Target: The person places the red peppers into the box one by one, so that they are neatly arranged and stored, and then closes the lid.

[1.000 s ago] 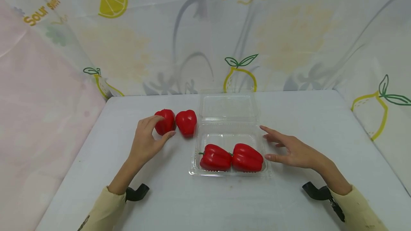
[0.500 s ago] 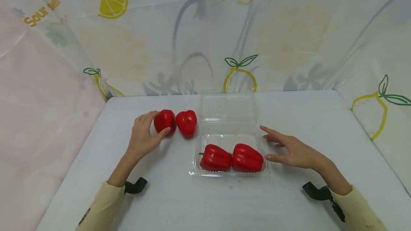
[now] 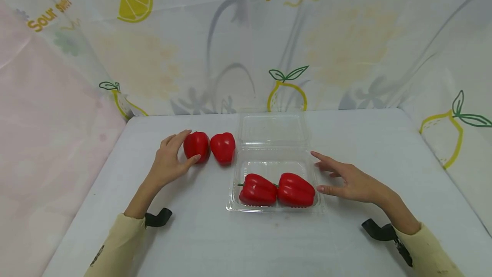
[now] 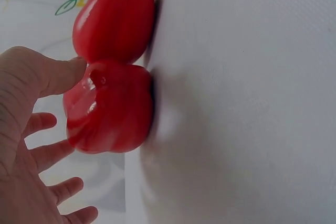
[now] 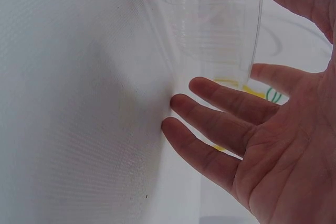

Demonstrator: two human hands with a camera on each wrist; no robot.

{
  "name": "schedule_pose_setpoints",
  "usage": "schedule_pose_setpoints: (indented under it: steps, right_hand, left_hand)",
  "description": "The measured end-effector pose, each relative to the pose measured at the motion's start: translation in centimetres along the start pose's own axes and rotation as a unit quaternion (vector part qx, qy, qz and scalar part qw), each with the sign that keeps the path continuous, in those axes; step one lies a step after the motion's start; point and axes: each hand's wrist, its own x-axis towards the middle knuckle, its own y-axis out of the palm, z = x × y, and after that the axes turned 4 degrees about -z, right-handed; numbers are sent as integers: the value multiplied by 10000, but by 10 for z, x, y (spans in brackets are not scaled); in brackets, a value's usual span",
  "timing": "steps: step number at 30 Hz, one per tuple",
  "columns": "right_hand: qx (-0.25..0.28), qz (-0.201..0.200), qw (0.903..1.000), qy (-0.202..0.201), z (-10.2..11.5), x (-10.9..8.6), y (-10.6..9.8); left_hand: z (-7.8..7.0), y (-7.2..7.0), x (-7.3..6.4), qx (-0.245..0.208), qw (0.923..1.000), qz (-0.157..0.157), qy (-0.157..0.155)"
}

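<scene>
My left hand [image 3: 167,161] is at the left red bell pepper [image 3: 197,147], thumb and fingers spread on its near left side. In the left wrist view the thumb [image 4: 65,77] overlaps the pepper's edge; whether it touches is hard to tell. A second red bell pepper [image 3: 223,148] lies just to the right. Two more, one left [image 3: 258,190] and one right [image 3: 296,190], lie in the front of a clear plastic clamshell box [image 3: 233,200]. My right hand [image 3: 353,181], fingers extended, is beside the box's right wall, holding nothing.
The box's clear lid [image 3: 273,128] lies folded back towards the rear curtain [image 3: 230,42]. A white cloth covers the table [image 3: 269,243]. Black wrist mounts stick out at the left [image 3: 159,218] and right forearms.
My left hand has shifted left, its thumb and fingers drawing back from across the left bell pepper. The right hand and the box have stayed in place.
</scene>
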Motion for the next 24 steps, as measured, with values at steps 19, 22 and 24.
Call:
schedule_pose_setpoints:
  steps: [19,22,24]
  right_hand:
    - [-128,-25,9999,74,-2,-1,0]
    - [-115,-21,9999,79,-1,0,0]
    - [-113,-24,9999,77,-1,0,0]
  left_hand:
    - [6,-1,-7,172,9998,60,-62]
    - [5,-3,-8,233,9997,42,-73]
    - [6,-4,-9,252,9997,36,-71]
